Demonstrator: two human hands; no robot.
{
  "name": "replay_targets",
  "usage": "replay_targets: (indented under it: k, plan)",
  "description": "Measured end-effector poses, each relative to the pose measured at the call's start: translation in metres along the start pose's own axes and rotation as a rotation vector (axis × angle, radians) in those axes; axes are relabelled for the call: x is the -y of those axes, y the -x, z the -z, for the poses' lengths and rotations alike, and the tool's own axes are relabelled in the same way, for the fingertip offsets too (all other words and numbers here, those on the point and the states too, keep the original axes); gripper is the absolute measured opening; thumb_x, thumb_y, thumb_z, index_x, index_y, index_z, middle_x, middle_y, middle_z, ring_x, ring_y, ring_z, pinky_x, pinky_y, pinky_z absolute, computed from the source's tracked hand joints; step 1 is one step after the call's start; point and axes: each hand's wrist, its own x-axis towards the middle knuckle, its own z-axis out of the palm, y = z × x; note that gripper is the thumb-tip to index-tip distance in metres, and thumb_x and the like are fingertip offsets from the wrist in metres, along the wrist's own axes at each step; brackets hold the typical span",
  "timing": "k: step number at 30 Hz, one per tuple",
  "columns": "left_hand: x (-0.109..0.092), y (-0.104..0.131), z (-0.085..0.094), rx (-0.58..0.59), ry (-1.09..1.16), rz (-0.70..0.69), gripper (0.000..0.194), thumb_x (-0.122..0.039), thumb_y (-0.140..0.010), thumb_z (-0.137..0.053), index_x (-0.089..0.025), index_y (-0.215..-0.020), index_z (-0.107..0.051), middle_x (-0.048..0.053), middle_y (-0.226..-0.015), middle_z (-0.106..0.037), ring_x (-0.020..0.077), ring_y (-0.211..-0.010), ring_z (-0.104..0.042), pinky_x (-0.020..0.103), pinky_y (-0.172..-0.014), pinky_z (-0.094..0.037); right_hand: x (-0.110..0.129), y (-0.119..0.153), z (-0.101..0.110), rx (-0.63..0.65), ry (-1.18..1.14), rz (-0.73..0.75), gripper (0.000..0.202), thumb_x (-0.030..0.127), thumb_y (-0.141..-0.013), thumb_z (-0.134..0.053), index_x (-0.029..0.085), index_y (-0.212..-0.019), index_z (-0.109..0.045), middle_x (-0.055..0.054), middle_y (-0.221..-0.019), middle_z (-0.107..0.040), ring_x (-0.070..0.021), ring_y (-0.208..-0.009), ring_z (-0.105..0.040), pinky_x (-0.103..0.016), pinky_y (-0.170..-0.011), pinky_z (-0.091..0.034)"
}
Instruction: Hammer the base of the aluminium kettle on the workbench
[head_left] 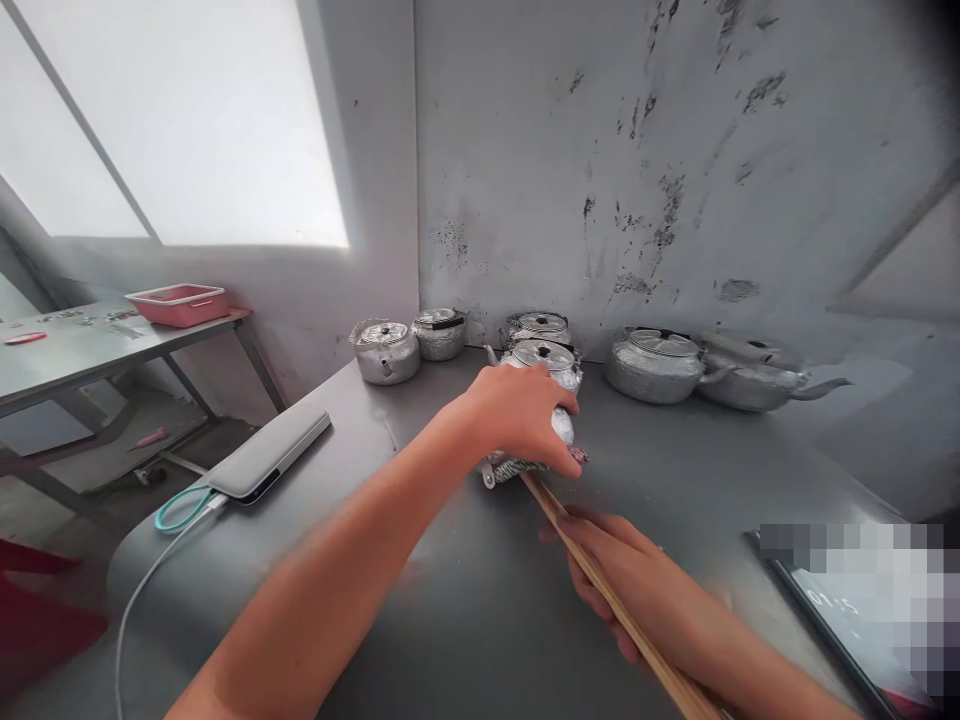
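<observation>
My left hand [529, 410] is curled over a small silvery kettle [562, 425], which it mostly covers. Below the palm shows that kettle's handle [519, 467], wrapped in dark-and-light patterned cord, with a metal lug at its left end. A bit of reddish material pokes out by my thumb. My right hand [619, 565] grips a long, flat wooden stick [600, 580] that slants from the bottom edge up to the wrapped handle. Whether the tip touches the handle I cannot tell. Directly behind my left hand stands a lidded aluminium kettle [551, 355].
More dented aluminium kettles line the wall: one at left [386, 355], another by it [442, 338], and two at right [656, 368] [754, 375]. A white power bank [266, 455] with a cable lies left; a tablet-like device [825, 620] lies right. A pink basket [184, 305] sits on another table.
</observation>
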Motion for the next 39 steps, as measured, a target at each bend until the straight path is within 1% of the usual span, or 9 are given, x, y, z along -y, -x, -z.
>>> replay_targets:
  k: [3, 8, 17, 22, 25, 28, 32, 35, 39]
  plan:
    - [0.001, 0.0, -0.001, 0.001, 0.002, -0.002, 0.071, -0.071, -0.065, -0.065, -0.039, -0.128, -0.065, 0.003, -0.129, -0.06, 0.0279, -0.1, -0.063, 0.041, -0.086, -0.051, -0.008, -0.001, -0.001, 0.007, -0.029, 0.009, 0.04, 0.052, -0.099, -0.033, 0.019, -0.109, -0.054, 0.009, -0.056, -0.045, -0.0088, -0.037, -0.043, -0.021, -0.04, -0.039]
    - [0.001, 0.003, 0.002, 0.006, -0.006, 0.009, 0.067, -0.072, -0.068, -0.062, -0.039, -0.126, -0.066, 0.002, -0.126, -0.06, 0.0277, -0.102, -0.062, 0.041, -0.087, -0.048, -0.016, -0.002, -0.004, 0.011, -0.097, 0.005, 0.043, 0.054, -0.101, -0.028, 0.021, -0.108, -0.054, 0.011, -0.054, -0.041, -0.0077, -0.033, -0.036, -0.02, -0.036, -0.035]
    - [0.005, 0.004, 0.0, 0.014, 0.0, 0.006, 0.068, -0.075, -0.069, -0.06, -0.041, -0.128, -0.063, 0.0, -0.131, -0.059, 0.0267, -0.106, -0.061, 0.038, -0.091, -0.046, -0.018, 0.0, -0.007, 0.043, -0.215, -0.03, 0.037, 0.058, -0.097, -0.035, 0.023, -0.1, -0.05, 0.011, -0.05, -0.042, -0.007, -0.032, -0.034, -0.018, -0.034, -0.028]
    - [0.004, 0.003, 0.001, 0.007, -0.012, 0.002, 0.067, -0.074, -0.069, -0.061, -0.04, -0.127, -0.064, 0.0, -0.13, -0.06, 0.0281, -0.108, -0.061, 0.039, -0.092, -0.046, -0.023, -0.003, -0.007, 0.037, -0.267, 0.003, 0.04, 0.061, -0.095, -0.035, 0.024, -0.097, -0.051, 0.012, -0.048, -0.041, -0.0078, -0.031, -0.035, -0.019, -0.034, -0.032]
    - [0.003, 0.003, 0.001, 0.007, -0.007, 0.0, 0.067, -0.074, -0.069, -0.061, -0.04, -0.126, -0.065, 0.001, -0.128, -0.06, 0.0279, -0.105, -0.062, 0.039, -0.09, -0.047, -0.024, -0.005, -0.008, 0.056, -0.257, 0.003, 0.041, 0.062, -0.094, -0.037, 0.024, -0.096, -0.05, 0.012, -0.048, -0.04, -0.0078, -0.031, -0.034, -0.019, -0.033, -0.03]
    - [0.003, 0.003, 0.001, 0.0, -0.002, -0.008, 0.066, -0.074, -0.069, -0.061, -0.04, -0.125, -0.065, 0.001, -0.126, -0.061, 0.027, -0.102, -0.062, 0.04, -0.089, -0.047, -0.024, -0.005, -0.008, 0.024, -0.272, 0.021, 0.041, 0.063, -0.095, -0.035, 0.024, -0.095, -0.049, 0.012, -0.049, -0.04, -0.0076, -0.032, -0.036, -0.018, -0.033, -0.031]
    - [0.004, 0.003, 0.0, 0.003, 0.007, -0.012, 0.065, -0.073, -0.07, -0.06, -0.04, -0.125, -0.065, 0.001, -0.126, -0.061, 0.0263, -0.099, -0.063, 0.039, -0.088, -0.047, -0.025, -0.005, -0.01, 0.075, -0.24, -0.025, 0.043, 0.064, -0.095, -0.034, 0.024, -0.092, -0.049, 0.012, -0.049, -0.041, -0.007, -0.03, -0.035, -0.019, -0.033, -0.03]
    - [0.004, 0.004, 0.0, 0.0, 0.01, -0.01, 0.064, -0.072, -0.07, -0.06, -0.039, -0.124, -0.066, 0.001, -0.126, -0.061, 0.0261, -0.098, -0.063, 0.039, -0.087, -0.047, -0.027, -0.006, -0.01, 0.054, -0.26, 0.004, 0.044, 0.065, -0.095, -0.034, 0.024, -0.091, -0.049, 0.012, -0.05, -0.041, -0.0068, -0.031, -0.036, -0.019, -0.034, -0.031]
    - [0.003, 0.004, 0.001, 0.001, 0.01, -0.005, 0.064, -0.072, -0.07, -0.06, -0.039, -0.124, -0.066, 0.001, -0.124, -0.061, 0.0264, -0.099, -0.063, 0.039, -0.085, -0.047, -0.028, -0.006, -0.009, 0.079, -0.228, 0.003, 0.045, 0.066, -0.095, -0.034, 0.024, -0.09, -0.049, 0.011, -0.049, -0.04, -0.0071, -0.031, -0.035, -0.019, -0.033, -0.03]
